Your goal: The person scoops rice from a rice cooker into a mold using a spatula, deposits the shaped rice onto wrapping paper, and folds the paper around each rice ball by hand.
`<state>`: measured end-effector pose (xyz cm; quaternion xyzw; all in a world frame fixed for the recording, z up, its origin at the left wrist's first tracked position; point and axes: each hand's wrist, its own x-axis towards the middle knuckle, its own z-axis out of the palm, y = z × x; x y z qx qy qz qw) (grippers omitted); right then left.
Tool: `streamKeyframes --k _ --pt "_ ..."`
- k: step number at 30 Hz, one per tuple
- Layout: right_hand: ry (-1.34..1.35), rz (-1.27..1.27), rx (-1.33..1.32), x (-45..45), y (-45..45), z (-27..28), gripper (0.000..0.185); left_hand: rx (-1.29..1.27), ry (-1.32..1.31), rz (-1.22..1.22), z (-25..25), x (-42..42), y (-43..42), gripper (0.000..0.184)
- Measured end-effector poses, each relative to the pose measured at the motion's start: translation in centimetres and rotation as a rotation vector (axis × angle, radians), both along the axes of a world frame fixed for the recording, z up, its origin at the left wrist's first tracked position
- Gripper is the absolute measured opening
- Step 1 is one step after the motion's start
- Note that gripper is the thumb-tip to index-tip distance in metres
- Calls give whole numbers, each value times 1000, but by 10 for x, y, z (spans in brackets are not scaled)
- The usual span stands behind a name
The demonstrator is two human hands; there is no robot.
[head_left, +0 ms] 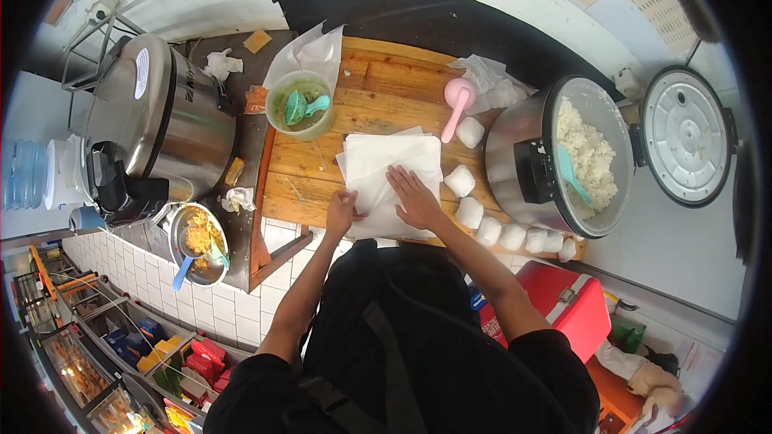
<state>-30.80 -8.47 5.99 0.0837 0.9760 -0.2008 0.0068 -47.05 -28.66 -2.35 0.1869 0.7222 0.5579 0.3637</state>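
Several white bundles [460, 182] sit between paper sheets [378, 165] and rice cooker [513, 141].

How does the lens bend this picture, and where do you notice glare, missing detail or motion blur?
Head view: strong fisheye curvature bows the black sheet and darkens the corners; head view: glare streaks the closed steel cooker; head view: white papers look pale, black clothing shows little detail; head view: left hand and right hand show no obvious motion blur.

Head-worn view, wide-angle, facing forward, down
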Motion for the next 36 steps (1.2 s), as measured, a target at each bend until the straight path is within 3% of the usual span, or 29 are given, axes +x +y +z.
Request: streamKeyframes --k 2,3,5,8,10,11,12,13,14,16,17,19,23,26,28,29,31,33,36 --pt "9 -54 22 6 6 0 79 -79 287 -125 -2 -8 3 39" --pt "10 -51 25 9 9 1 79 -67 226 -61 18 -16 14 39" --pt "-96 -300 60 16 14 1 78 -54 165 7 43 -33 41 41" --pt "-88 -295 29 15 16 12 79 216 623 29 63 -62 83 49" --pt "-80 -281 6 10 12 10 79 63 757 -249 68 -90 91 61" --pt "-57 -116 -41 7 9 1 79 64 758 -244 65 -104 99 61" --pt "-36 50 -90 7 6 -9 79 15 757 -473 50 -118 106 62" --pt "-35 53 -92 8 2 -14 79 -38 749 -703 49 -121 109 64" --pt "-15 121 -49 8 -2 -19 80 -40 752 -702 47 -119 113 64" --pt "33 145 -9 8 -8 -9 81 -292 886 -866 76 -96 133 39" --pt "35 149 -12 10 -10 -8 81 -297 886 -864 92 -81 142 39" --pt "50 -56 -122 16 -9 -8 80 -479 924 -619 121 -49 152 17" --pt "47 -38 -164 13 -5 -2 82 -313 1073 -544 131 -8 127 13" --pt "25 -46 -163 6 0 3 69 -156 1063 -515 112 9 106 10" --pt "55 -21 -57 7 10 14 48 -133 1045 -505 102 18 101 10" --pt "56 -19 -61 5 15 19 48 -109 1020 -494 98 24 97 10" --pt "198 13 481 0 28 34 27 -109 1002 -506 97 31 89 11" --pt "100 16 458 -9 43 37 21 -60 949 -564 85 33 87 11" --pt "33 270 422 -5 65 -10 11 -158 782 -682 91 30 87 16"
